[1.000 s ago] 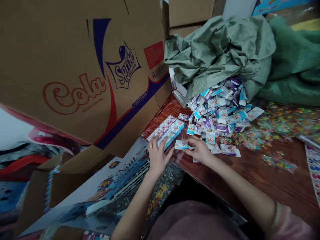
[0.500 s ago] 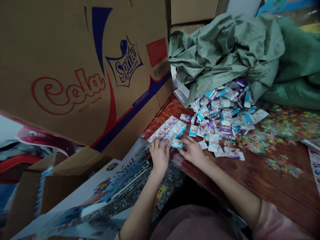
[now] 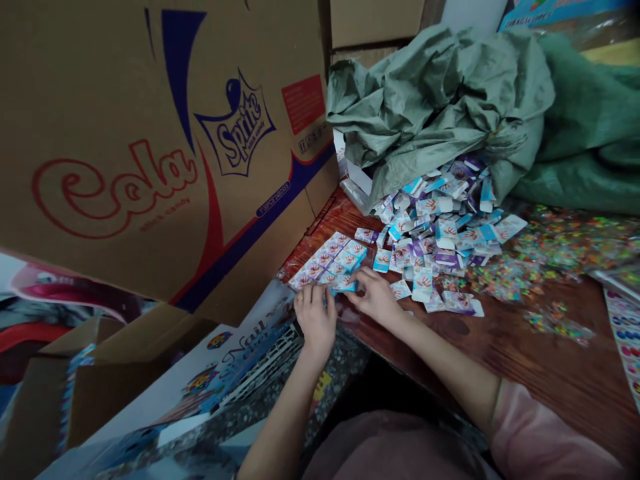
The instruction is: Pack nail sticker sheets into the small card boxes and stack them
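Note:
Small printed boxes (image 3: 324, 257), white, purple and blue with a hand picture, lie side by side in neat rows near the table's left edge. At the near end of the rows, my right hand (image 3: 374, 297) pinches a small blue box (image 3: 345, 284) between thumb and fingers. My left hand (image 3: 317, 315) is at the same end, its fingers somewhat apart and their tips against the boxes. The left thumb is hard to make out. Just beyond my right hand, a loose heap of the same boxes (image 3: 423, 223) spills over the table.
A green woven sack (image 3: 440, 100) slumps behind the heap. Small clear packets with bright bits (image 3: 555, 253) spread over the wooden table (image 3: 540, 373) at right. A big carton (image 3: 125, 107) marked Cola and Sprite stands at left, above an open carton (image 3: 130, 373).
The view has shifted slightly, so the scene sits a little further left. My right hand has moved the small blue box slightly toward the rows' near end; my left fingers have drawn back a little.

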A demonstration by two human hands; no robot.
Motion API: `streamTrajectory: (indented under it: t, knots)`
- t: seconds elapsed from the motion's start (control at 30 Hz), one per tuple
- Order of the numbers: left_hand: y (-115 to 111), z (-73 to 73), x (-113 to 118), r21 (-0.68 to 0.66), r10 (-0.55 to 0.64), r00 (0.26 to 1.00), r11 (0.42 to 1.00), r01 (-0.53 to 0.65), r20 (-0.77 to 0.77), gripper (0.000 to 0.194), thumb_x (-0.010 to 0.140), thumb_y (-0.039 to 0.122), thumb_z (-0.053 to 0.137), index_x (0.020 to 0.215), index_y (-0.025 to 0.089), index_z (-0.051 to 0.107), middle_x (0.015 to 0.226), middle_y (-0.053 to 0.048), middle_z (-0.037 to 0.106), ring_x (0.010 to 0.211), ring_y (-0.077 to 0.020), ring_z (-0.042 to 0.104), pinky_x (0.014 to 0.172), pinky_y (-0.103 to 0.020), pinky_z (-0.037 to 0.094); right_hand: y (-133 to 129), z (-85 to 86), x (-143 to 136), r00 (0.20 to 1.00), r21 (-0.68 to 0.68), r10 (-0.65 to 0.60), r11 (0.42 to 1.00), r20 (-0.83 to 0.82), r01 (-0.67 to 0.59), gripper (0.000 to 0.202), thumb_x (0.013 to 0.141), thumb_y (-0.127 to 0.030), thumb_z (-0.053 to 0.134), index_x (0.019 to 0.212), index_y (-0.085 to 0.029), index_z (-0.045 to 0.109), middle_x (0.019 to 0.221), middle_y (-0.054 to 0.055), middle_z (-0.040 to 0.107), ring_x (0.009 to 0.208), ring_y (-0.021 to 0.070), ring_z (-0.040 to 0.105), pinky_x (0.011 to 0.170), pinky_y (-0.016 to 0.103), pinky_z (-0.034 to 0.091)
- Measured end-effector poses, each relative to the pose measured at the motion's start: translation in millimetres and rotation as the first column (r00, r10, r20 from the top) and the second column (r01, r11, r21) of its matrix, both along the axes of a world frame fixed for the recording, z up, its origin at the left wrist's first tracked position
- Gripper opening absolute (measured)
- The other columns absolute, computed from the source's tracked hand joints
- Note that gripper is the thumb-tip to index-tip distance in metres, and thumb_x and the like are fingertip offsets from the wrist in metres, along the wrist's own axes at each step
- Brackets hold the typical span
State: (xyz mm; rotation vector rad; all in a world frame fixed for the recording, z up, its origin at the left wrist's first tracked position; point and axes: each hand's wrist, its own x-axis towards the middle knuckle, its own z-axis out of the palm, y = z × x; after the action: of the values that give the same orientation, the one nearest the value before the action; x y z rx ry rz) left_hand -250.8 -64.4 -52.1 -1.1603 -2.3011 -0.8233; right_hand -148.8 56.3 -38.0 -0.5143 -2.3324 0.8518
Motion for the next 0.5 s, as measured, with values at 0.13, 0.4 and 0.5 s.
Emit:
streamTrajectory:
  t: [0.13,0.4,0.5]
  knots:
    - [-1.9,2.0,-0.7,0.017,-0.015,0.999,1.0,0.014,0.028,0.02,0.092,0.025,0.045,0.091,0.017,0.062,0.096,-0.01,0.065,0.09,-0.0236,0.059,0.082,-0.035,0.042,-0.3,6.4,-2.5,0.999,-0.007,-0.042,0.999,0.022,0.042,0.013,0.075,-0.02,0.068,0.086,-0.017,0.062,0.083,0.001,0.056,0.069,0.0139,0.054,0.069,0.026,0.045]
    - [-4.7,-3.4,-4.0,0.054,-0.086,0.996,0.995,0.086,-0.004,0.019,0.091,0.026,0.046,0.09,0.017,0.063,0.089,-0.008,0.065,0.085,-0.0219,0.059,0.079,-0.033,0.04,-2.3,-3.6,-37.1,0.958,0.219,-0.131,0.973,0.256,0.074,0.022,0.085,-0.032,0.062,0.103,-0.019,0.06,0.114,0.009,0.051,0.093,0.0198,0.058,0.074,0.03,0.049]
    - [-3.9,-5.3,-6.8,0.06,-0.097,0.995,0.993,0.097,-0.015,0.018,0.09,0.026,0.047,0.088,0.017,0.063,0.093,-0.009,0.066,0.085,-0.022,0.06,0.077,-0.032,0.041,1.6,-1.0,-36.4,0.936,0.267,-0.159,0.961,0.314,0.074,0.031,0.086,-0.042,0.059,0.109,-0.02,0.058,0.113,0.009,0.051,0.097,0.0227,0.055,0.072,0.031,0.05]
